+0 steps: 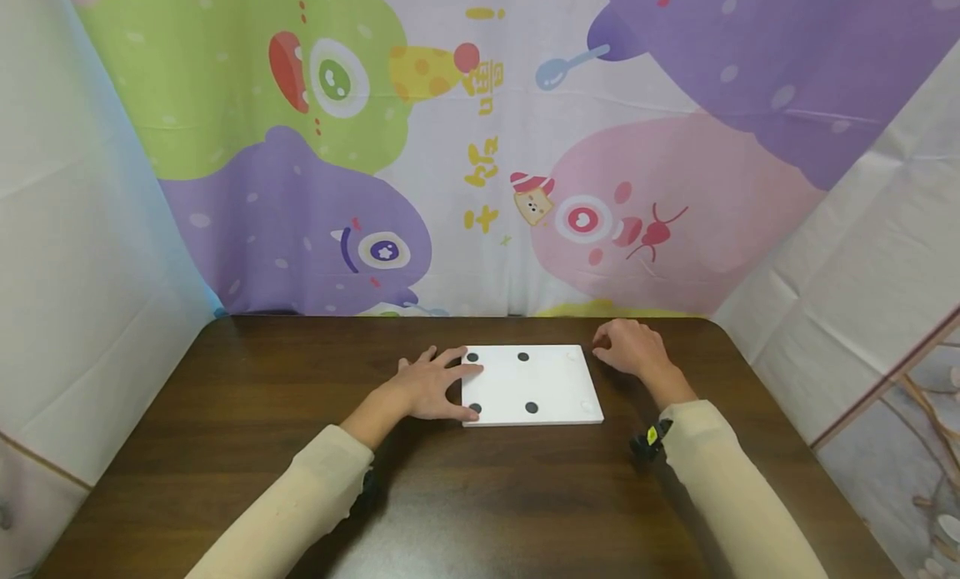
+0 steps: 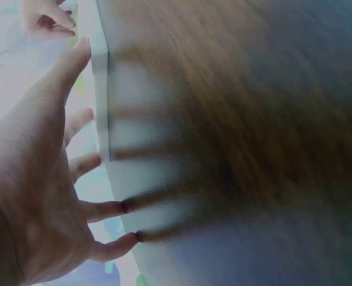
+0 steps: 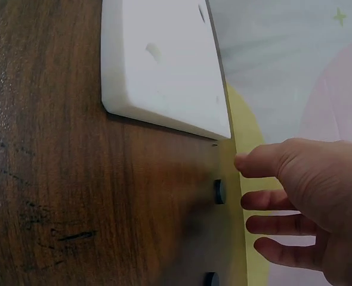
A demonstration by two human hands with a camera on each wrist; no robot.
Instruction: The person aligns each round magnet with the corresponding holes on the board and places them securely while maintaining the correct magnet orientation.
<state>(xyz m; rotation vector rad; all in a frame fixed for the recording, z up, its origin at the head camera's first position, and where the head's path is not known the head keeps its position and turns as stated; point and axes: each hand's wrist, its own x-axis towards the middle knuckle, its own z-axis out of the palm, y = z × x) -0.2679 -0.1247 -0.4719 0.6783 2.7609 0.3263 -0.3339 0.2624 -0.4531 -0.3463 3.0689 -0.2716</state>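
A flat white rectangular board (image 1: 540,383) lies on the table, with several black discs (image 1: 523,357) on its left and middle parts and two faint pale round marks (image 1: 587,406) near its right side. My left hand (image 1: 429,386) spreads its fingers at the board's left edge; the thumb and a couple of fingertips rest on the board, the others on the table. Past the board's right edge, my right hand (image 1: 632,346) is relaxed with nothing visible in its fingers. In the right wrist view, two small black discs (image 3: 220,192) sit on the table near its fingertips.
The dark brown wooden table (image 1: 450,504) ends at a printed cartoon curtain (image 1: 480,271) behind the board. White cloth panels (image 1: 97,229) flank both sides. A black strap device (image 1: 651,439) is on the right wrist.
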